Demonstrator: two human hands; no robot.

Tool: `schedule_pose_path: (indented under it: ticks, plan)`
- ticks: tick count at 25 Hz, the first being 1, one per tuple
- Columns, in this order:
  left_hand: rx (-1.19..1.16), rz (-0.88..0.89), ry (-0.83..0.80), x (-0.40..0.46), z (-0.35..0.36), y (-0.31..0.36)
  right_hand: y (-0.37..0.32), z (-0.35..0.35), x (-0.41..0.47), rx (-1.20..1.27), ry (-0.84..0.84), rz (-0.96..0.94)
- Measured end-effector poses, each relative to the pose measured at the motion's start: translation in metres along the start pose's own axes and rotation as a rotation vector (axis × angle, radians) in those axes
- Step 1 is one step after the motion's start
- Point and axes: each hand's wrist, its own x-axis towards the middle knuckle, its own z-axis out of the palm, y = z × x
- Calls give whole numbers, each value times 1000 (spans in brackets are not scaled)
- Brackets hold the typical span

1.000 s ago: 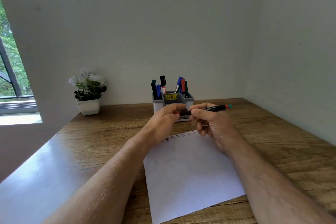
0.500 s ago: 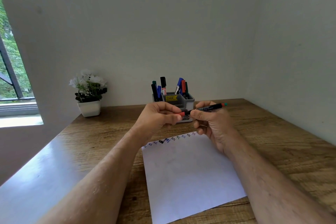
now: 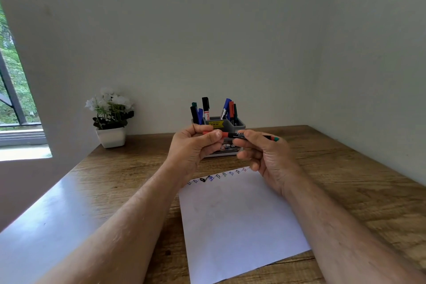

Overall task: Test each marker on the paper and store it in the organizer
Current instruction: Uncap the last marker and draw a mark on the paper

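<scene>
Right hand [image 3: 265,154] grips black marker [image 3: 239,135] barrel level above paper [image 3: 239,219], left hand [image 3: 196,145] pinches its red cap [image 3: 213,133], likely recapping before storing in organizer [image 3: 239,125].

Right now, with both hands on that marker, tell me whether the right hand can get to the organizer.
Probably yes. The organizer stands just behind the right hand, nothing between them. But that hand holds the marker, whose red end the left hand pinches, so the left grip must release first.
</scene>
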Motion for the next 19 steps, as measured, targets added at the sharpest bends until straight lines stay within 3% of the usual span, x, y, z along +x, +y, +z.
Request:
schedule_pose_path:
  ticks: [8,11,13,16,19]
  plan:
    - [-30,102,-37,0,10,5,-3,4,2,-19,44,-26]
    - [-115,279,35,3,13,12,-3,1,1,-299,227,-153]
    - [-138,452,177,6,7,21,-2,-5,-1,-544,329,-253]
    - [-13,687,387,13,-7,31,1,-5,-5,-936,236,-383]
    - [117,804,480,23,-15,34,4,-1,-7,-1041,179,-433]
